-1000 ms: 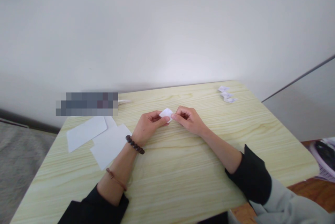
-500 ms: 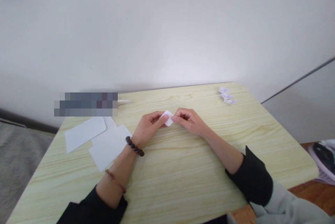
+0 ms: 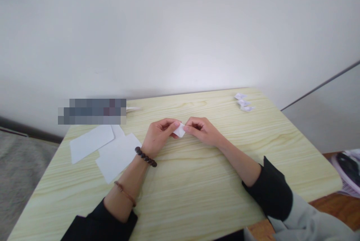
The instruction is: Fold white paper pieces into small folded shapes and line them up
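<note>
A small folded piece of white paper (image 3: pixel 179 131) is held between both hands above the middle of the table. My left hand (image 3: pixel 161 133) pinches its left side, with the thumb on top near the upper corner. From the right, my right hand (image 3: pixel 203 130) grips the paper's right corner between thumb and curled fingers. The fingers behind the paper are partly hidden. Close to my left wrist, which wears a dark bead bracelet, lie several flat white paper sheets (image 3: pixel 118 158).
Three small folded paper pieces (image 3: pixel 243 103) stand in a row at the back right of the pale wooden table (image 3: pixel 197 196). A blurred-out block (image 3: pixel 92 112) covers something at the back left. Behind is a white wall; a pink basket (image 3: pixel 348 181) stands beyond the right edge.
My left thumb has slid up towards the paper's upper corner, and the paper has turned slightly and sits a little lower. The right hand is nearly still.
</note>
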### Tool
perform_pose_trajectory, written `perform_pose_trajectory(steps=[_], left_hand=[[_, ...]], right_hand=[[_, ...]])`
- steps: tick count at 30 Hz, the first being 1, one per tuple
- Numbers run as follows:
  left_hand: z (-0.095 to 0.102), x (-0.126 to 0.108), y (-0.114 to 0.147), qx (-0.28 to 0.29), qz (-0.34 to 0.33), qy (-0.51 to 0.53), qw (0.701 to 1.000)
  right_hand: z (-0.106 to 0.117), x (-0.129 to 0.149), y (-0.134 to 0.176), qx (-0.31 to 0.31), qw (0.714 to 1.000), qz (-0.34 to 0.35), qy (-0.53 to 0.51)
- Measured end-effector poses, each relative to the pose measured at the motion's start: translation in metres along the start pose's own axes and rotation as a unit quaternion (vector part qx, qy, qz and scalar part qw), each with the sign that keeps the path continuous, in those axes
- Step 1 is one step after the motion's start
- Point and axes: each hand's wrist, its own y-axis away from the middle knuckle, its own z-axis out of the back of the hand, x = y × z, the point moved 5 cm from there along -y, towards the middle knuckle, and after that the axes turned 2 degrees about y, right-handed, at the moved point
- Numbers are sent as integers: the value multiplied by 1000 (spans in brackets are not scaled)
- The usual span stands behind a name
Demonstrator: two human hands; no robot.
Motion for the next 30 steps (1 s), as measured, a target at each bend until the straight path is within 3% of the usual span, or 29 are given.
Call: perform_pose_trajectory(steps=[7,15,30], left_hand=[[-3,3,-1,65,38,-10,997],[-2,5,0,59,37,-42,997],[-4,6,1,78,58,77,992]], right_hand=[[3,-1,-1,-48,999,7,6],[2,-2,0,-36,999,2,-6],[1,-2,-2,-23,999,-13,-34]])
